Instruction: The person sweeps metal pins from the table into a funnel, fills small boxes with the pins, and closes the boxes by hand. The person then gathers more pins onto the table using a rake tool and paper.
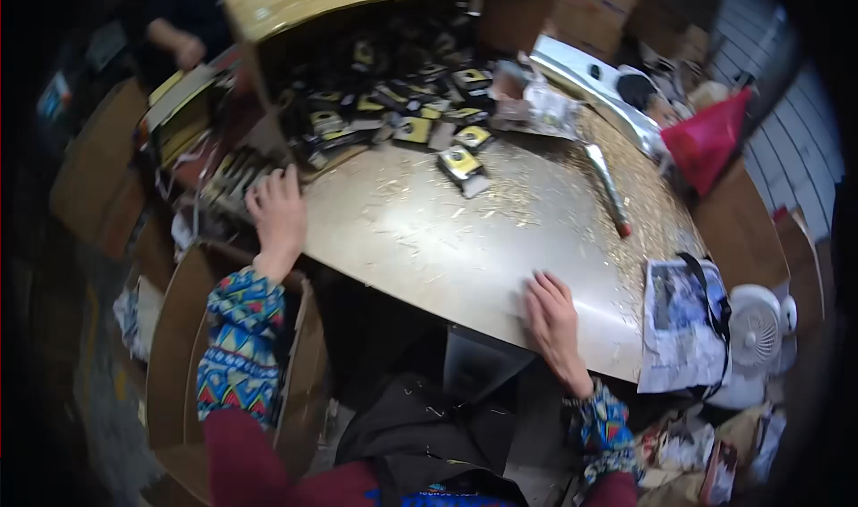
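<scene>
My left hand lies at the table's left edge, its fingers spread beside a row of small dark packs; nothing shows in its grip. Near the front edge of the pale table, my right hand rests with fingers extended and holds nothing. A large cardboard box lies on its side at the back, with many small black and yellow boxes spilling from its mouth. One black and yellow box lies apart on the tabletop, its pale flap open.
Thin shavings are scattered over the table. At right lie a red-tipped tool, a pink bag, a printed bag and a white fan. A co-worker's hand shows at upper left. An open carton stands below left.
</scene>
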### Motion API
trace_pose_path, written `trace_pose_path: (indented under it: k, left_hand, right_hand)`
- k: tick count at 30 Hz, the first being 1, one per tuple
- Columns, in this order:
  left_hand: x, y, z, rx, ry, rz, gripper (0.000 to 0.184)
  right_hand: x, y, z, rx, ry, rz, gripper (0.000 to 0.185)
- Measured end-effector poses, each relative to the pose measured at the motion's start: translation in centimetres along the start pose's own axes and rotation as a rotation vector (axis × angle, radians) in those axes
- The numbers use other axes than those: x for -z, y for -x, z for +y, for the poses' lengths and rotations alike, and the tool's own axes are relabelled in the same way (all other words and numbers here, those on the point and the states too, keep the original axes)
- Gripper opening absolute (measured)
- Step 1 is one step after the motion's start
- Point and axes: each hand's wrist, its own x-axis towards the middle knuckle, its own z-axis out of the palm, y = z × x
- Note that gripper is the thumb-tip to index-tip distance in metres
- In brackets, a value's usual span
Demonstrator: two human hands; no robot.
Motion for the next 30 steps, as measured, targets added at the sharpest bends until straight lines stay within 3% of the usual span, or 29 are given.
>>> trace_pose_path:
  k: [4, 6, 9, 10, 13, 14, 15, 18, 19, 21, 22, 24, 25, 27, 28, 30]
  left_hand:
    - [-0.3, -4.9, 7.4, -0.326, 0.37, -0.139, 0.06]
    - [-3.1, -7.2, 12.0, -0.491, 0.494, -0.226, 0.064]
    - [-5.4, -10.1, 17.2, -0.586, 0.567, -0.384, 0.07]
    - [-8.5, -11.3, 18.1, -0.64, 0.618, -0.57, 0.078]
    - [-9.9, -14.1, 19.0, -0.747, 0.605, -0.69, 0.083]
    - [-8.5, -14.7, 19.3, -0.72, 0.581, -0.776, 0.082]
    - [-6.9, -15.0, 19.2, -0.687, 0.545, -0.857, 0.081]
    - [-5.0, -14.7, 19.1, -0.619, 0.596, -0.819, 0.073]
    - [-2.6, -14.2, 18.9, -0.509, 0.753, -0.84, 0.064]
    - [0.9, -12.7, 18.4, -0.333, 0.859, -0.899, 0.069]
    - [1.5, -11.5, 17.8, -0.295, 0.924, -0.863, 0.071]
    - [3.5, -8.6, 16.4, -0.189, 1.199, -0.785, 0.071]
    - [6.4, -7.6, 15.8, -0.057, 1.212, -0.921, 0.06]
    - [6.2, -3.4, 14.3, 0.161, 1.511, -0.946, 0.04]
    - [7.2, -1.6, 13.9, 0.328, 1.61, -0.995, 0.036]
    - [9.3, 2.5, 13.1, 0.6, 1.797, -1.027, 0.035]
  right_hand:
    - [-4.9, -8.8, 3.6, 0.176, 0.315, 0.049, 0.025]
    - [-6.5, -12.7, 6.3, 0.238, 0.316, 0.017, 0.024]
    - [-5.3, -13.2, 6.9, 0.161, 0.329, -0.187, 0.024]
    - [-4.3, -12.2, 7.0, 0.142, 0.359, -0.201, 0.028]
    - [-0.4, -8.4, 9.4, 0.073, 0.559, -0.097, 0.035]
    - [0.9, -7.3, 10.2, -0.074, 0.567, -0.153, 0.042]
    - [1.5, -6.1, 10.7, -0.079, 0.543, -0.164, 0.043]
    - [3.3, -3.4, 10.1, -0.049, 0.416, -0.288, 0.045]
    - [3.7, -2.9, 9.8, -0.056, 0.414, -0.235, 0.044]
    - [3.8, -1.8, 9.1, -0.06, 0.402, -0.131, 0.043]
    - [3.5, -1.1, 9.1, -0.112, 0.335, -0.198, 0.041]
    - [3.3, -0.2, 8.4, -0.003, 0.374, -0.163, 0.038]
    - [3.3, 0.1, 7.9, 0.05, 0.393, -0.146, 0.037]
    - [3.7, 0.1, 6.2, -0.052, 0.113, -0.183, 0.035]
    - [3.7, 0.0, 5.6, -0.1, -0.025, -0.203, 0.034]
    - [3.5, 0.1, 5.3, -0.093, 0.036, -0.142, 0.033]
